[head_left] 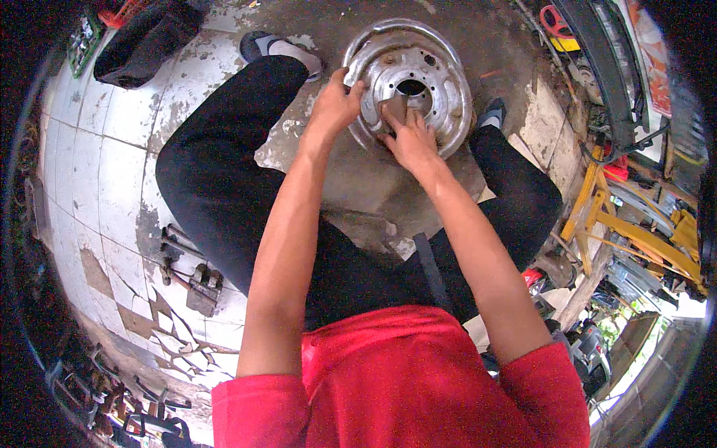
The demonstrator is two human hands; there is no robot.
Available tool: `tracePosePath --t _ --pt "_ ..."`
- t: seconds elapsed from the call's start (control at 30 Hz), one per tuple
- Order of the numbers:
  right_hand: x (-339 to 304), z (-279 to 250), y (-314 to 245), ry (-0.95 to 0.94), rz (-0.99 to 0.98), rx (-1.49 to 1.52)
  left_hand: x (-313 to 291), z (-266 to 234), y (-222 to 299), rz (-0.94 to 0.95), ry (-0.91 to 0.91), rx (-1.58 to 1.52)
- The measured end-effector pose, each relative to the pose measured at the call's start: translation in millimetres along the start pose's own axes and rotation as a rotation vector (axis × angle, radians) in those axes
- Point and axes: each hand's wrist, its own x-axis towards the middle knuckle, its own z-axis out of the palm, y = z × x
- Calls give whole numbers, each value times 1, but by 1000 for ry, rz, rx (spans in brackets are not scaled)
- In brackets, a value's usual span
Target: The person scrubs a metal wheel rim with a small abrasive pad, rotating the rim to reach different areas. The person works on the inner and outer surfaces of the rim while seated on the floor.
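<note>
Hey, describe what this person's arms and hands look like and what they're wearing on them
Both forearms are bare from the lower edge up to the hands. The left hand and right hand wear no gloves, and no watch, ring or bracelet shows. Short red sleeves of a red shirt cover only the upper arms. The trousers are black.

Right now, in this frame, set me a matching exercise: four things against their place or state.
Things:
1. wheel rim
2. left hand
3. right hand
4. hammers

Places or states:
A. pressing a brownish pad on the rim's face
B. lying on cracked white tiles
C. gripping the rim's left edge
D. lying flat between the feet

Pairs: 1-D, 2-C, 3-A, 4-B
</note>
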Motion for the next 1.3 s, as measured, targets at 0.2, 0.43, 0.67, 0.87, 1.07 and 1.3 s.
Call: tracePosePath --t 0.2,0.43,0.67,0.87,1.07,1.3 --pt "-4 4 5 47 -8 -31 -4 0 9 -16 -22 14" --pt "24 -1 -4 106 27 20 -1 2 8 12 4 38" --pt "-12 10 13 63 -26 -45 -2 3 6 27 21 78" --pt "0 1 7 62 -15 -33 1 4 3 26 14 16" --pt "39 0 1 130 14 25 6 5 1 25 9 62" --pt "-6 10 7 92 -54 33 2 2 2 -16 -5 70"
